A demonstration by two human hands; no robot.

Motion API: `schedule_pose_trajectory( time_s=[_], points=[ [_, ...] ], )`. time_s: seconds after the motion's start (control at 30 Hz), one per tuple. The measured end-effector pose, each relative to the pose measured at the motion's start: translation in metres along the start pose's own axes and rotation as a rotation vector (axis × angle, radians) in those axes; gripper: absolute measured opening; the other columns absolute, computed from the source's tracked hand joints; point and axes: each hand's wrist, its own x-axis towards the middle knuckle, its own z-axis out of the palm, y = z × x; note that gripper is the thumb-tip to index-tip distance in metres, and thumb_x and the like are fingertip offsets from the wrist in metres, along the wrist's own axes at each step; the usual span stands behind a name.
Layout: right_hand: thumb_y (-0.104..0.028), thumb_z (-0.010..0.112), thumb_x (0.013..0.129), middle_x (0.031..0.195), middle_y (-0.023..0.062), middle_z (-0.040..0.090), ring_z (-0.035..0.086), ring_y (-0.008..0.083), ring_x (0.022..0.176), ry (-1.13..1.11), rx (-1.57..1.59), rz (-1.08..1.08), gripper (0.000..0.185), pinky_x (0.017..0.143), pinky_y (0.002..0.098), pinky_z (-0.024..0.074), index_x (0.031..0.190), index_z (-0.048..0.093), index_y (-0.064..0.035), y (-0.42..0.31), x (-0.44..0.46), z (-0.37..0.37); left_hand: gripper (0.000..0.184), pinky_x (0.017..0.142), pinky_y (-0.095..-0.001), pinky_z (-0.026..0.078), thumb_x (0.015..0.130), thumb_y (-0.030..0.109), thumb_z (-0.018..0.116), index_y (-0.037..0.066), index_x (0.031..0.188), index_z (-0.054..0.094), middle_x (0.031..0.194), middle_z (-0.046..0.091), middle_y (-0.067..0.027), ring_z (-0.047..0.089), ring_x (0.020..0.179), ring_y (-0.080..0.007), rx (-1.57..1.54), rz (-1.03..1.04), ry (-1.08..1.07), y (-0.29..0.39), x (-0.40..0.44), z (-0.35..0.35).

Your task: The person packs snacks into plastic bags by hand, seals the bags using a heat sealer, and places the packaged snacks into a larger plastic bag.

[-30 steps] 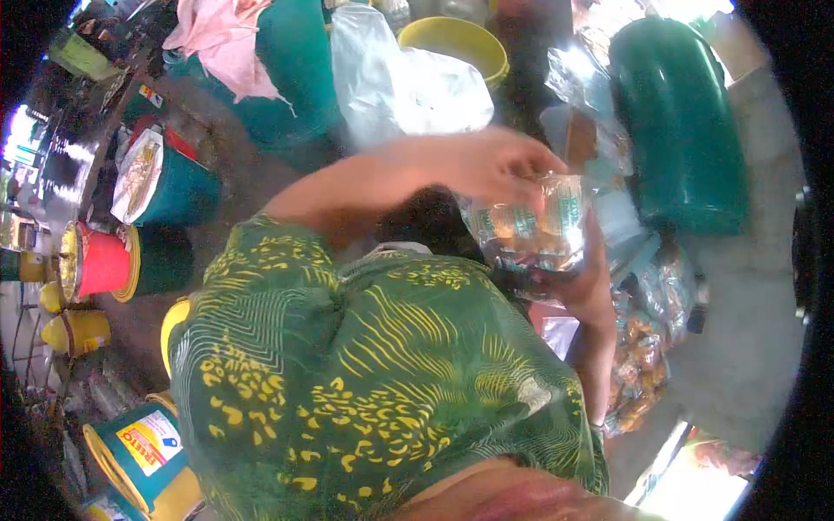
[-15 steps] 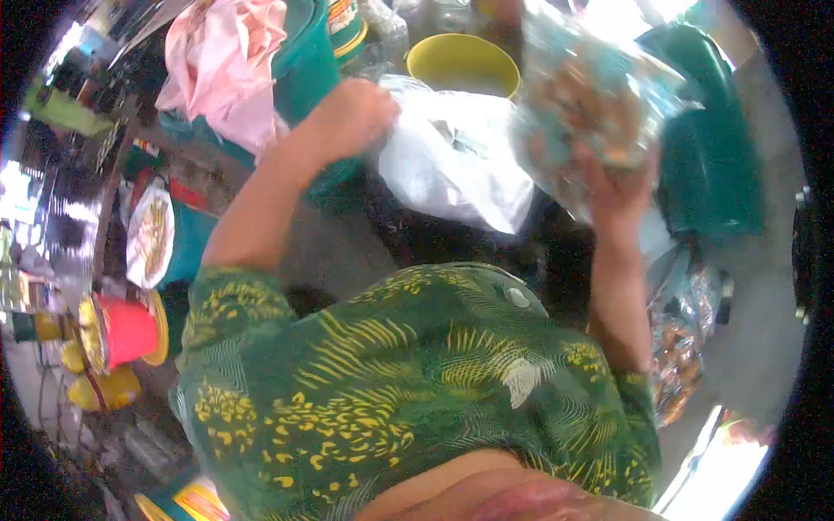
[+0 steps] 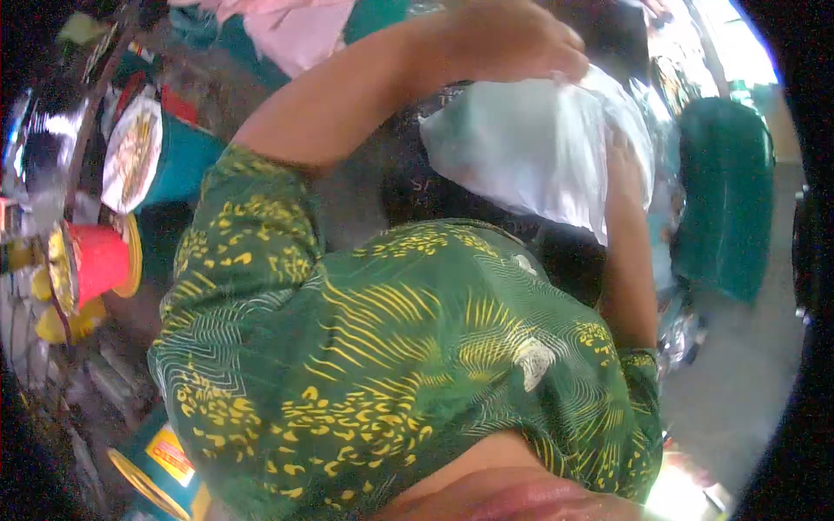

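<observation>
A white plastic bag (image 3: pixel 521 148) hangs in front of my chest, bulging and partly see-through. My left hand (image 3: pixel 530 39) pinches its upper edge, fingers closed on the film. My right hand (image 3: pixel 624 161) reaches up into the bag's right side. Plastic covers those fingers, so whether they hold anything is hidden. The clear bag of brownish pieces cannot be made out in this view. Below the white bag is a dark surface (image 3: pixel 413 187) with faint lettering.
On the right stands a dark green container (image 3: pixel 725 195). To the left are a teal bucket (image 3: pixel 187 161) topped by a white-lined opening, a red tub (image 3: pixel 97 265) and a labelled bucket (image 3: pixel 161 464). Pink cloth or plastic (image 3: pixel 300 35) lies at the upper left.
My left hand has moved right and taken the white bag's edge. My right hand, which held up the clear bag of brownish pieces, has gone into the white bag.
</observation>
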Motion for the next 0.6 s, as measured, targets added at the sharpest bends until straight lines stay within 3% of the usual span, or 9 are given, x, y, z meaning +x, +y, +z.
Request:
schedule_pose_trajectory(
  time_s=[0.03, 0.13, 0.27, 0.37, 0.5, 0.53, 0.6],
  points=[
    [-0.028, 0.048, 0.1, 0.139, 0.0221, 0.052, 0.056, 0.0324, 0.122, -0.021, -0.096, -0.059, 0.051, 0.104, 0.0397, 0.0453, 0.143, 0.047, -0.0003, -0.004, 0.006, 0.0, 0.008, 0.069, -0.0392, 0.054, 0.085, 0.019, 0.06, 0.014, 0.079, 0.059, 0.077, 0.06, -0.0046, 0.067, 0.082, -0.0246, -0.077, 0.043, 0.064, -0.001, 0.005, -0.002],
    [-0.028, 0.048, 0.099, 0.14, 0.0222, 0.052, 0.056, 0.0327, 0.122, -0.141, -0.222, -0.243, 0.051, 0.104, 0.0398, 0.0451, 0.143, 0.047, -0.0006, -0.001, 0.034, -0.013, 0.006, 0.068, -0.0388, 0.054, 0.084, 0.019, 0.061, 0.016, 0.079, 0.061, 0.078, 0.063, -0.0054, 0.068, 0.08, -0.0251, -0.059, -0.052, -0.049, 0.007, 0.069, 0.026],
    [-0.027, 0.049, 0.098, 0.14, 0.0222, 0.052, 0.055, 0.0331, 0.122, -0.321, -0.339, -0.413, 0.051, 0.105, 0.04, 0.0447, 0.143, 0.047, -0.001, -0.024, 0.054, 0.029, 0.011, 0.076, -0.0404, 0.055, 0.089, 0.017, 0.057, 0.018, 0.094, 0.066, 0.095, 0.067, -0.0018, 0.069, 0.093, -0.0247, -0.239, -0.049, -0.037, 0.014, 0.073, 0.047],
    [-0.026, 0.049, 0.098, 0.14, 0.0222, 0.051, 0.055, 0.0334, 0.123, -0.403, -0.381, -0.476, 0.051, 0.105, 0.0402, 0.0445, 0.143, 0.047, -0.0013, -0.034, 0.068, 0.049, 0.013, 0.077, -0.0414, 0.054, 0.089, 0.017, 0.056, 0.018, 0.095, 0.068, 0.097, 0.068, -0.0018, 0.068, 0.094, -0.0255, -0.165, -0.108, -0.14, 0.016, 0.078, 0.039],
    [-0.025, 0.049, 0.097, 0.14, 0.0222, 0.051, 0.055, 0.0337, 0.123, -0.44, -0.382, -0.488, 0.051, 0.105, 0.0404, 0.0441, 0.143, 0.047, -0.0017, -0.035, 0.075, 0.049, 0.006, 0.068, -0.0491, 0.052, 0.087, 0.02, 0.057, 0.014, 0.089, 0.06, 0.089, 0.063, -0.0077, 0.066, 0.085, -0.0353, -0.25, -0.08, 0.016, 0.019, 0.08, 0.061],
    [-0.025, 0.05, 0.097, 0.14, 0.0222, 0.051, 0.055, 0.0338, 0.123, -0.442, -0.383, -0.485, 0.051, 0.105, 0.0404, 0.044, 0.143, 0.047, -0.0017, -0.032, 0.075, 0.046, 0.023, 0.08, -0.0464, 0.054, 0.082, 0.018, 0.064, 0.014, 0.105, 0.063, 0.103, 0.066, -0.0121, 0.066, 0.098, -0.0351, -0.237, -0.119, -0.142, 0.018, 0.085, 0.058],
    [-0.025, 0.05, 0.097, 0.14, 0.0222, 0.051, 0.054, 0.034, 0.124, -0.45, -0.38, -0.479, 0.051, 0.105, 0.0405, 0.0439, 0.143, 0.047, -0.0019, -0.028, 0.076, 0.039, 0.018, 0.078, -0.0445, 0.054, 0.083, 0.018, 0.063, 0.015, 0.101, 0.064, 0.099, 0.066, -0.011, 0.067, 0.094, -0.0327, -0.252, -0.112, 0.04, 0.023, 0.078, 0.062]
  ],
)
